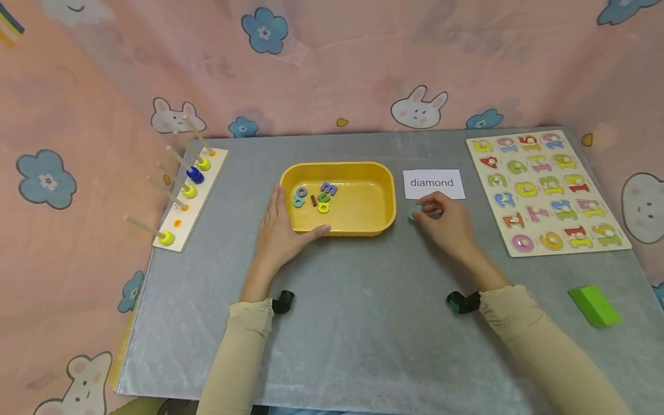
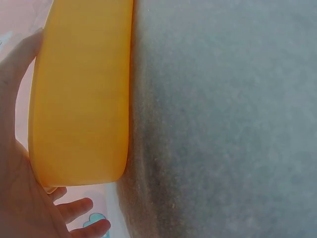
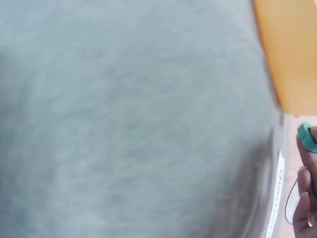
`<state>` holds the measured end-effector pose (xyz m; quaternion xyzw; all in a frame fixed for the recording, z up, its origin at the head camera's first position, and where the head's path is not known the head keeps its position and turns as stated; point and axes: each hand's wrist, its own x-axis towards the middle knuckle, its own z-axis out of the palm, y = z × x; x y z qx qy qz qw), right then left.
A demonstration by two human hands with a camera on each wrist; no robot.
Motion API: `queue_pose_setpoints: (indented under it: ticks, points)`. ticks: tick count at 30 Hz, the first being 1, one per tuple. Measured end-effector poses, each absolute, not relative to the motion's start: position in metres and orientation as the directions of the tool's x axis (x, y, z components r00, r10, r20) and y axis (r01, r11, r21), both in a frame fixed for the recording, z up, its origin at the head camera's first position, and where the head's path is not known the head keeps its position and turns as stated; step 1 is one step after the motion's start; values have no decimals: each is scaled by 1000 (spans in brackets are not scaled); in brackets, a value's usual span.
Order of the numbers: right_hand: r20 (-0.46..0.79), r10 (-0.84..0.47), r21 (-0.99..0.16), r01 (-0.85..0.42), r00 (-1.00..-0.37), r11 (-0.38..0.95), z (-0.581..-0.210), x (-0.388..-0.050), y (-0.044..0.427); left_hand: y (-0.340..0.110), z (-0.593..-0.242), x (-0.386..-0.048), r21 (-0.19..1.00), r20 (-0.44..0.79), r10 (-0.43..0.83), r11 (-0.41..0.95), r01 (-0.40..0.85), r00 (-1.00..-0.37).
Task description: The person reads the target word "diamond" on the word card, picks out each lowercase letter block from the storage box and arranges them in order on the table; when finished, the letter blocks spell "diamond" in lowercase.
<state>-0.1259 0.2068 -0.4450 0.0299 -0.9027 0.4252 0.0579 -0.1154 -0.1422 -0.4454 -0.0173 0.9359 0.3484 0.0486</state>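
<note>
Teal letter, pinched by the right hand, is just right of the yellow tray; likely light and firm, best gripped by its edges. Left hand, fingers extended, touches the tray's left side.

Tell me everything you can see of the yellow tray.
The yellow tray is a shallow, rounded rectangle with a lipped rim, smooth and plastic-looking. It rests open side up on the gray tabletop, left of the "diamond" card. Small colored letters lie toward its left side. The left hand spans its near left corner.
</note>
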Motion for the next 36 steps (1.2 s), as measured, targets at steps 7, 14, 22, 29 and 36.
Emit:
queue_pose_setpoints:
  ticks: [7, 14, 22, 29, 36]
  points:
    - [-4, -49, -768, -28, -999, 640, -459, -126, 203, -142, -448, -115, 643, -101, -3, 763, -68, -995]
    - [-62, -54, -781, 15, -997, 625, -465, -129, 195, -142, -448, -115, 646, -105, -2, 760, -70, -994]
    - [-24, -41, -754, -9, -999, 656, -465, -130, 192, -142, -447, -115, 641, -105, -9, 764, -75, -994]
    - [1, -26, -740, -19, -1000, 672, -463, -133, 193, -141, -446, -116, 637, -111, -13, 766, -81, -994]
    - [103, -7, -753, -83, -995, 653, -433, -145, 177, -141, -448, -116, 638, -105, -10, 766, -75, -994]
